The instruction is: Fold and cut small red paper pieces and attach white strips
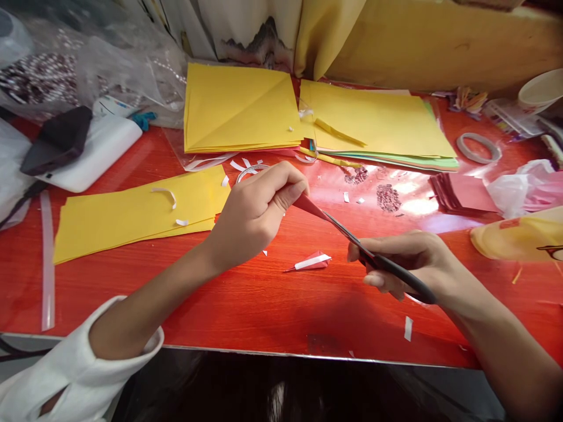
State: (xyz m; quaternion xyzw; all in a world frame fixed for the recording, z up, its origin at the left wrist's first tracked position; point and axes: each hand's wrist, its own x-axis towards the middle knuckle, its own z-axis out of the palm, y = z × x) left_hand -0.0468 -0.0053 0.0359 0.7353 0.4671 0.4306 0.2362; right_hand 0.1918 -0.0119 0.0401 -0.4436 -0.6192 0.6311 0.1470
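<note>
Right hand (409,264) grip wrapped on scissors (378,258); left hand (259,205) pinching red paper (308,206).

one view only, from the person's head, looking forward and down across the red table (246,305), close over it. the near table edge runs along the bottom; stacked yellow paper (240,105) lies toward the far side.

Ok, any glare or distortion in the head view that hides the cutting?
Head view: bright glare on the glossy red table right of the scissors; the cut stays readable. Wide-angle bending curves the table edges. The left hand and right hand are sharp.
</note>
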